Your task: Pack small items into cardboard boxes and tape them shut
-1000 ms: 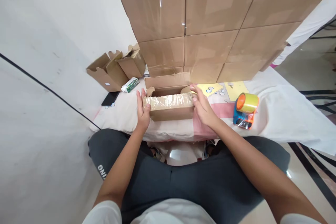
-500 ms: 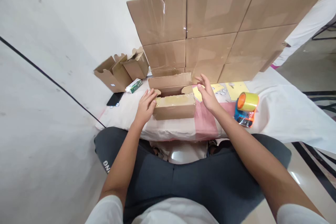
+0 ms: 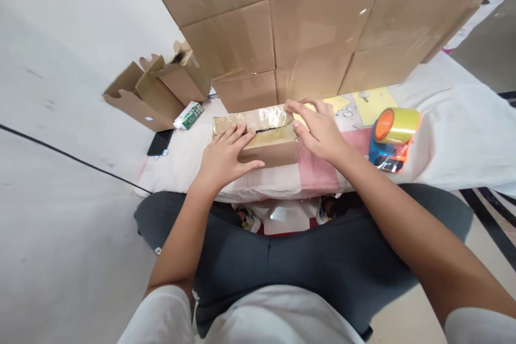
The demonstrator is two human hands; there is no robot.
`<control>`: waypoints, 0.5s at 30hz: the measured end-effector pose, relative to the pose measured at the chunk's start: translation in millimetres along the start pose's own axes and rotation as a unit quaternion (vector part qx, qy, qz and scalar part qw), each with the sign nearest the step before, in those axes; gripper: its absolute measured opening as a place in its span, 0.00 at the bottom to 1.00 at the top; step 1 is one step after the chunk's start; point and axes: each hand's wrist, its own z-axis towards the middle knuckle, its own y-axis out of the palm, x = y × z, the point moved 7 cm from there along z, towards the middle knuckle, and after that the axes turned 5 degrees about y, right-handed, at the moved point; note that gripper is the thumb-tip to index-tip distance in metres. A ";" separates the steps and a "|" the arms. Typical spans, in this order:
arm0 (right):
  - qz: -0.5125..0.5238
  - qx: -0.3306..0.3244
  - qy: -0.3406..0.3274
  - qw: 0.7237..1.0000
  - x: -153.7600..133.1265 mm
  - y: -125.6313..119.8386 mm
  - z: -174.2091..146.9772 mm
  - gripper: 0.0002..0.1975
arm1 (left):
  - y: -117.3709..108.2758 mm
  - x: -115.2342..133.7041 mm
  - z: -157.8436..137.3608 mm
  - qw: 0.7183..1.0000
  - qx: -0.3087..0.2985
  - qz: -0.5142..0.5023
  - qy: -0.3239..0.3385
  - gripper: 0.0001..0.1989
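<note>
A small cardboard box [image 3: 270,155] lies in front of me on the cloth-covered table, its two long top flaps folded over and almost meeting at a dark gap. Across its left end, my left hand [image 3: 229,153] rests flat with fingers spread, pressing on the flaps. My right hand [image 3: 318,126] is on the right end, fingertips on the far flap and thumb by the near flap, fingers apart. Shiny clear tape covers part of the far flap.
A tall wall of taped cartons [image 3: 314,27] stands behind the box. Open cardboard boxes [image 3: 149,97], a green-and-white carton [image 3: 189,115] and a black phone [image 3: 160,143] are at the left. A tape dispenser [image 3: 387,156] with a yellow tape roll [image 3: 401,124] sits at the right.
The box's far flap has come down over the opening. Both hands have moved onto the top, the right one inward from beside the box. The view has tilted downward.
</note>
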 end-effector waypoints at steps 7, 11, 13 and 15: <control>-0.192 0.223 0.398 0.869 103.7 -129.5 -59.3 0.36 | 15.0 -5.0 3.0 0.993 0.050 -0.105 -0.011 0.33; -0.116 0.151 0.520 0.833 151.3 -123.0 -112.5 0.26 | 11.8 -21.3 -4.9 0.982 0.131 -0.132 -0.018 0.32; -0.084 0.152 0.501 0.848 155.5 -114.9 -122.8 0.20 | 10.2 -28.1 -7.7 0.979 0.149 -0.134 -0.030 0.32; -0.034 0.130 0.477 0.868 153.2 -103.3 -121.9 0.17 | 6.8 -30.0 -12.1 0.975 0.184 -0.120 -0.038 0.29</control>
